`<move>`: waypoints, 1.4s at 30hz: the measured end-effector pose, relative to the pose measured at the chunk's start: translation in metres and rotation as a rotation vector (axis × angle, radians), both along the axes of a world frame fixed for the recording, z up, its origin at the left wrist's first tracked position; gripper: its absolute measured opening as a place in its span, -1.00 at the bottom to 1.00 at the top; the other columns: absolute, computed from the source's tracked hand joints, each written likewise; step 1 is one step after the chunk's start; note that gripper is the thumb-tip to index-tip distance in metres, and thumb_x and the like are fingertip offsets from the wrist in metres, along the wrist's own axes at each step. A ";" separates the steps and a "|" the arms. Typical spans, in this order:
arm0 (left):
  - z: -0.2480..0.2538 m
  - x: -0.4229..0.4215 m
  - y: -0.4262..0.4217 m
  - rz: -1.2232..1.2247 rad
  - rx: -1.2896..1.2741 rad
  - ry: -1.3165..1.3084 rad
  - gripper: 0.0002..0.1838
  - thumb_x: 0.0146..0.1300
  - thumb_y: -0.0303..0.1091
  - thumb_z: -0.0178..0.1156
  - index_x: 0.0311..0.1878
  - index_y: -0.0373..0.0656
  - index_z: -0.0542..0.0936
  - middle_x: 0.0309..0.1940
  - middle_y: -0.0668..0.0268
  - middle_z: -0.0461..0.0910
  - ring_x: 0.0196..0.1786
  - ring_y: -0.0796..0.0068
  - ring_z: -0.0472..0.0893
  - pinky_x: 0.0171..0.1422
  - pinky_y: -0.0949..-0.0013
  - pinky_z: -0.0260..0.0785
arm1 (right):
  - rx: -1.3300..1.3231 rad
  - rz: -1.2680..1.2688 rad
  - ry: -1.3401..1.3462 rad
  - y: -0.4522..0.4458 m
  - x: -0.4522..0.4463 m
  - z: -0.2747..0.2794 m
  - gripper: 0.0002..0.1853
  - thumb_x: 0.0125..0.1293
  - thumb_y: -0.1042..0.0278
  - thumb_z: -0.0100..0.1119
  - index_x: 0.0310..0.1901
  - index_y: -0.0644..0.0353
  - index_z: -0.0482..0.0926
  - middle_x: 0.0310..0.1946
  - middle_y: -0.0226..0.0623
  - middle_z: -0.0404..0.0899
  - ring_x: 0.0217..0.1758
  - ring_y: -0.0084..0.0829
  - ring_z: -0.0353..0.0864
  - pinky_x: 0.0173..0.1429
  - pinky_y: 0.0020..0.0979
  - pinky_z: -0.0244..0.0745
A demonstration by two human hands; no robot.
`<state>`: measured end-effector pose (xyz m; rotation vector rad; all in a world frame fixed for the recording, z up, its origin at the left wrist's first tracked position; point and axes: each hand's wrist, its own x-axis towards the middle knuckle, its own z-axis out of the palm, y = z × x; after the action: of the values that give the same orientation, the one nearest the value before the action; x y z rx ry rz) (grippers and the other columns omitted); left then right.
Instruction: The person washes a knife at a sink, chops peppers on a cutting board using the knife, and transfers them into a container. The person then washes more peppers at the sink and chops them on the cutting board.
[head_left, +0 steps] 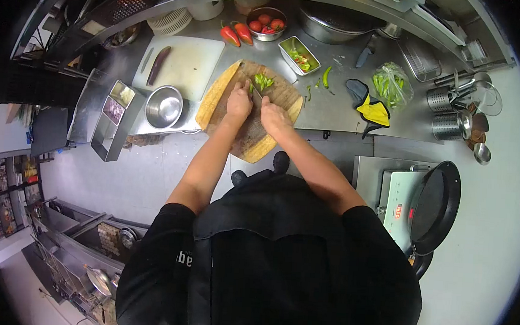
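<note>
A round wooden board [224,121] with pale yellow edges lies at the counter's front. Over it, my left hand [240,103] has its fingers pressed together on a green pepper [251,89], of which only a bit shows. My right hand [275,117] is wrapped round the handle of a knife [258,93], whose blade points to the upper left, beside the left fingertips. Sliced green pepper [264,81] sits in a small pile just beyond the blade.
Left: white board [198,60] with eggplant [159,66], steel bowl [164,106], container of chopped food [119,111]. Behind: red peppers [231,35], tomato bowl [266,24], tray [300,55]. Right: gloves [372,111], bag of green peppers [391,86], frying pan [435,208].
</note>
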<state>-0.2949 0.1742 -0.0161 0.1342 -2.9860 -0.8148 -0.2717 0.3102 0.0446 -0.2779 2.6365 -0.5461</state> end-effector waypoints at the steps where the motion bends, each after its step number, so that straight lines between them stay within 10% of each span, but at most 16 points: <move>1: -0.004 0.000 -0.002 0.009 0.003 -0.003 -0.49 0.09 -0.46 0.07 0.19 -0.12 0.44 0.00 0.06 0.44 0.02 0.07 0.51 0.07 0.16 0.42 | 0.003 0.009 -0.003 -0.001 0.000 -0.001 -0.75 0.34 0.41 -0.32 -0.08 0.30 0.34 -0.18 0.11 0.58 -0.08 0.01 0.59 -0.03 -0.06 0.48; 42: -0.010 -0.004 -0.005 0.052 -0.023 0.024 -0.66 0.22 -0.42 -0.02 0.06 -0.10 0.51 -0.06 0.11 0.47 -0.07 0.06 0.55 -0.01 0.15 0.44 | -0.032 -0.038 -0.033 -0.003 -0.012 -0.033 -0.76 0.26 0.43 -0.18 -0.10 0.38 0.35 -0.27 0.26 0.55 -0.11 0.15 0.55 0.01 -0.01 0.42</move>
<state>-0.2990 0.1694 -0.0264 0.1992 -2.9548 -0.7712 -0.2835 0.3070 0.0117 -0.2265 2.6074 -0.6011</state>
